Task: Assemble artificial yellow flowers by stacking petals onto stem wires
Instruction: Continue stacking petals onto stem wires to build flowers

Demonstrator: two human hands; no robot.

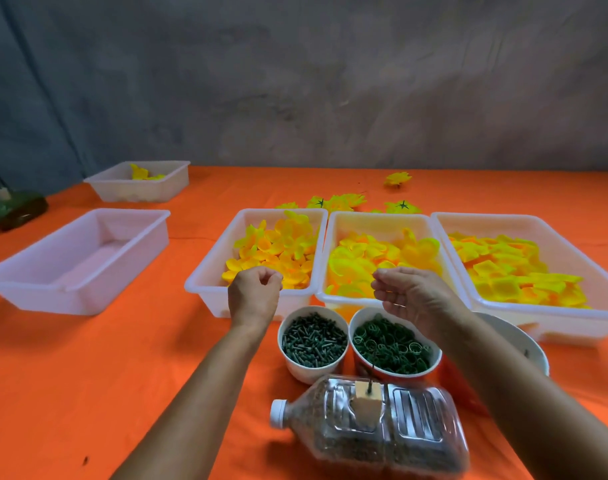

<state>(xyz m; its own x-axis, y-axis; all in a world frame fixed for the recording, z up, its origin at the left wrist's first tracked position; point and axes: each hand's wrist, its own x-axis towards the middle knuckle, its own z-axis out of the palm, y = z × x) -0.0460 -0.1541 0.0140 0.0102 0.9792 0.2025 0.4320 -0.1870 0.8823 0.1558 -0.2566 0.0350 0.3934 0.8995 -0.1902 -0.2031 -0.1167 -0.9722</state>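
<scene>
- Head view: orange table [105,375] below a grey wall.
- Left hand [254,294], fingers curled, grips nothing visible; right hand [411,296] loosely cupped, contents indiscernible.
- Stem wire [371,377] stands in a bottle [382,424] at the near edge; thread petals centrally.
- Three trays [382,221] hold yellow petals; cups [313,339] hold green parts.

A dark green object [17,210] lies at the far left edge of the orange-covered desk [122,375], before a grey wall [330,81] with a blue-grey curtain [25,98].
</scene>
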